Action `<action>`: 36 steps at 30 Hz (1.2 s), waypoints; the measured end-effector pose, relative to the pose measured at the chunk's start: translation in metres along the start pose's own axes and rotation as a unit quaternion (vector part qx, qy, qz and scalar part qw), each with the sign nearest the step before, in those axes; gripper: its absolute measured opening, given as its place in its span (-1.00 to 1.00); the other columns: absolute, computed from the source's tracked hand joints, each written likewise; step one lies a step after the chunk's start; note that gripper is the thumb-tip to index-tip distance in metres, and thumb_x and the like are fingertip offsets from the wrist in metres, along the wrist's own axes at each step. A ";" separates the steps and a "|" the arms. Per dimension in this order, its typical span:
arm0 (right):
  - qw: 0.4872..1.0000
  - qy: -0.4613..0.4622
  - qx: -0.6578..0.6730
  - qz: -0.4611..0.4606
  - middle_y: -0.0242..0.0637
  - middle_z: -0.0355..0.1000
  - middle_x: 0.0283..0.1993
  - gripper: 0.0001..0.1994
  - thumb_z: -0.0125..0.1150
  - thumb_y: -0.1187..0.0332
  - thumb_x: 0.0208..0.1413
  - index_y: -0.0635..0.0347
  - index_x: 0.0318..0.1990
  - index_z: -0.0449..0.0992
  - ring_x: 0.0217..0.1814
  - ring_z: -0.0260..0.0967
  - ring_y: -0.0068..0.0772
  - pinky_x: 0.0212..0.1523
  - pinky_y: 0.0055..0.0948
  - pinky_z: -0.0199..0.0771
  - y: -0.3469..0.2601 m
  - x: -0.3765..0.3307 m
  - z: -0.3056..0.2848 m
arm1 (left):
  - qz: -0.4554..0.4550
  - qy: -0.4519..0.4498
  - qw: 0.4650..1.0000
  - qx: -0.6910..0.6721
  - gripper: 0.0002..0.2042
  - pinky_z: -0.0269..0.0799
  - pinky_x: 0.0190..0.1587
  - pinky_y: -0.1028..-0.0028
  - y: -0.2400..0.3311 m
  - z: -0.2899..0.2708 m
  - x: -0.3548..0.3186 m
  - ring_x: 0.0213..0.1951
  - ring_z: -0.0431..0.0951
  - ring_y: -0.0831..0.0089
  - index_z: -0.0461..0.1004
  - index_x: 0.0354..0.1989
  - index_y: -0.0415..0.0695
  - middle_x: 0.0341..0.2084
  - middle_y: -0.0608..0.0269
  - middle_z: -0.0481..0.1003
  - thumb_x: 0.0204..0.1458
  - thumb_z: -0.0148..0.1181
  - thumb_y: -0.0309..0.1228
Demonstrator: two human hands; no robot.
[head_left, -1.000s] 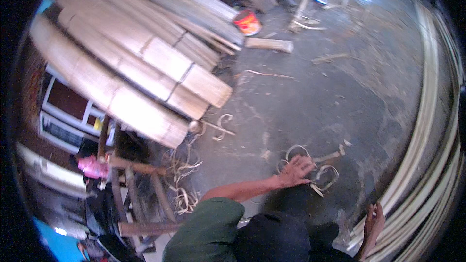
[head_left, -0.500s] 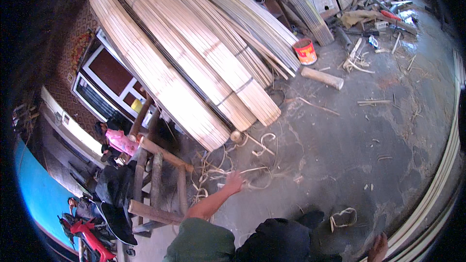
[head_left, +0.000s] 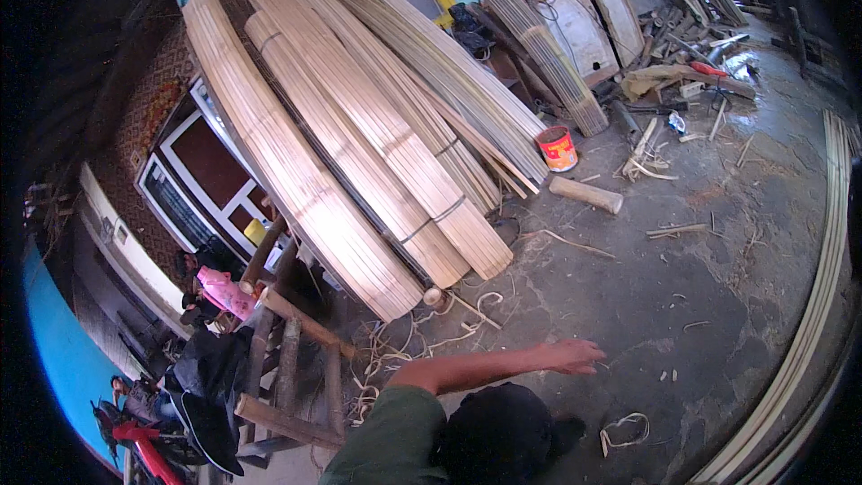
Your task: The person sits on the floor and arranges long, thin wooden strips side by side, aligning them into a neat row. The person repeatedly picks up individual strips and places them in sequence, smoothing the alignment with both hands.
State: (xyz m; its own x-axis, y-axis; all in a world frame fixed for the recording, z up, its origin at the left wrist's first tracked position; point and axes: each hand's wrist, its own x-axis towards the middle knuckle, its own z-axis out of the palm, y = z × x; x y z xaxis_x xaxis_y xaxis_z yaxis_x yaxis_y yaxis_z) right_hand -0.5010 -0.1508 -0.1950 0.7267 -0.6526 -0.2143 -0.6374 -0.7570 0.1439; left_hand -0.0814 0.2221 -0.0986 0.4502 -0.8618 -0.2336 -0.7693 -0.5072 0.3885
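Note:
My left hand (head_left: 575, 357) reaches rightward above the dark floor, the bare forearm coming out of a green sleeve (head_left: 397, 431). Its fingers look stretched out, and I see nothing held in them. Below the hand, a small loop of pale split strip (head_left: 624, 432) lies on the ground. A tangle of thin pale strips (head_left: 409, 339) is left of the forearm, beside a wooden trestle (head_left: 289, 368). My dark-clothed knee (head_left: 498, 427) shows at the lower edge. My right hand is out of the picture.
Large bundles of split bamboo slats (head_left: 359, 171) lean ahead. Near them are a red bucket (head_left: 558, 149) and a short pole piece (head_left: 586, 195). Long pale strips (head_left: 813, 328) run along the right. Scrap wood (head_left: 691, 45) lies far right. A red motorbike (head_left: 148, 454) and people are at left.
My left hand has swung right, away from the tangled strips. My right hand has gone out of view at the lower right. The view has tilted, so the bundles and bucket appear lower.

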 end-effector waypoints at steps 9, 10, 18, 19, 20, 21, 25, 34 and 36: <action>0.912 0.114 0.356 0.168 0.01 0.36 0.13 -0.36 0.41 0.10 -0.07 0.25 0.14 0.40 0.21 0.24 0.05 0.23 -0.01 0.19 -0.024 -0.004 -0.027 | 0.261 -0.107 0.959 -0.022 -0.60 0.46 -0.05 0.11 0.129 0.008 0.089 -0.05 0.50 0.00 0.32 0.15 -0.06 -0.07 0.02 0.46 0.17 0.10 -0.21; 0.918 0.120 0.334 0.174 0.03 0.37 0.11 -0.33 0.45 0.10 -0.10 0.28 0.13 0.40 0.19 0.26 0.06 0.23 -0.02 0.20 -0.037 0.000 -0.034 | 0.241 -0.153 0.958 -0.023 -0.61 0.46 -0.05 0.11 0.126 0.018 0.088 -0.04 0.50 -0.01 0.31 0.14 -0.05 -0.07 0.00 0.46 0.18 0.09 -0.20; 0.944 0.146 0.221 0.196 -0.20 0.23 0.14 -0.30 0.37 0.02 -0.03 -0.08 0.30 0.31 0.17 0.21 -0.09 0.10 -0.07 0.20 -0.048 -0.014 -0.062 | 0.284 -0.167 0.942 -0.064 -0.65 0.48 -0.10 0.10 0.147 0.068 0.109 -0.14 0.53 -0.06 0.41 0.07 -0.12 -0.19 -0.02 0.51 0.16 0.14 -0.24; 0.950 0.148 0.206 0.184 -0.24 0.24 0.15 -0.31 0.38 0.03 -0.04 -0.11 0.29 0.33 0.18 0.21 -0.13 0.11 -0.08 0.19 -0.050 -0.021 -0.064 | 0.292 -0.150 0.942 -0.074 -0.68 0.49 -0.15 0.10 0.156 0.074 0.108 -0.18 0.55 -0.06 0.43 0.02 -0.13 -0.23 0.00 0.52 0.14 0.16 -0.26; 0.949 0.138 0.205 0.197 -0.26 0.25 0.12 -0.37 0.36 0.10 -0.02 -0.14 0.26 0.36 0.16 0.21 -0.14 0.09 -0.09 0.19 -0.053 -0.020 -0.064 | 0.282 -0.168 0.940 -0.088 -0.66 0.48 -0.11 0.12 0.162 0.077 0.107 -0.15 0.54 -0.07 0.42 0.05 -0.14 -0.19 -0.02 0.52 0.16 0.15 -0.26; 0.946 0.137 0.207 0.207 -0.26 0.26 0.11 -0.39 0.35 0.13 -0.02 -0.14 0.25 0.37 0.16 0.21 -0.14 0.09 -0.09 0.19 -0.049 -0.027 -0.066 | 0.279 -0.187 0.936 -0.104 -0.64 0.47 -0.07 0.13 0.177 0.079 0.113 -0.12 0.53 -0.08 0.41 0.09 -0.15 -0.16 -0.05 0.51 0.17 0.14 -0.26; 0.927 0.156 0.274 0.203 -0.18 0.31 0.04 -0.42 0.33 0.31 -0.03 0.03 0.22 0.35 0.10 0.27 -0.08 0.04 -0.11 0.26 -0.060 -0.019 -0.067 | 0.289 -0.188 0.920 -0.186 -0.63 0.47 -0.02 0.21 0.193 0.094 0.119 -0.07 0.55 0.01 0.40 0.14 -0.17 -0.08 -0.07 0.52 0.19 0.13 -0.32; 0.799 0.071 0.548 0.237 0.18 0.46 -0.01 -0.51 0.24 0.39 0.11 0.27 0.20 0.29 0.01 0.47 0.20 -0.03 -0.09 0.48 -0.085 -0.006 -0.114 | -0.004 -0.243 0.768 -0.592 -0.60 0.50 -0.07 0.41 0.247 0.134 0.154 -0.14 0.58 0.40 0.32 0.21 -0.22 -0.08 0.12 0.54 0.29 0.05 -0.25; 0.840 0.137 0.488 0.192 0.20 0.46 -0.02 -0.51 0.25 0.36 0.12 0.27 0.19 0.31 -0.01 0.49 0.18 -0.06 -0.10 0.50 -0.085 -0.004 -0.105 | -0.045 -0.261 0.708 -0.655 -0.60 0.52 -0.11 0.42 0.256 0.137 0.166 -0.19 0.57 0.42 0.30 0.20 -0.20 -0.11 0.14 0.53 0.29 0.04 -0.23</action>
State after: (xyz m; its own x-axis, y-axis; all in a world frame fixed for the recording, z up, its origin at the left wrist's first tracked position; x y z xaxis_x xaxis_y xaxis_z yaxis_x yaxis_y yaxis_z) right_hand -0.4231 -0.0870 -0.1049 0.3648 -0.9274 -0.0832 -0.6475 -0.1885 -0.7384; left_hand -0.2656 -0.0496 -0.1601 -0.0199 -0.8796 -0.4752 0.4859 -0.4239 0.7643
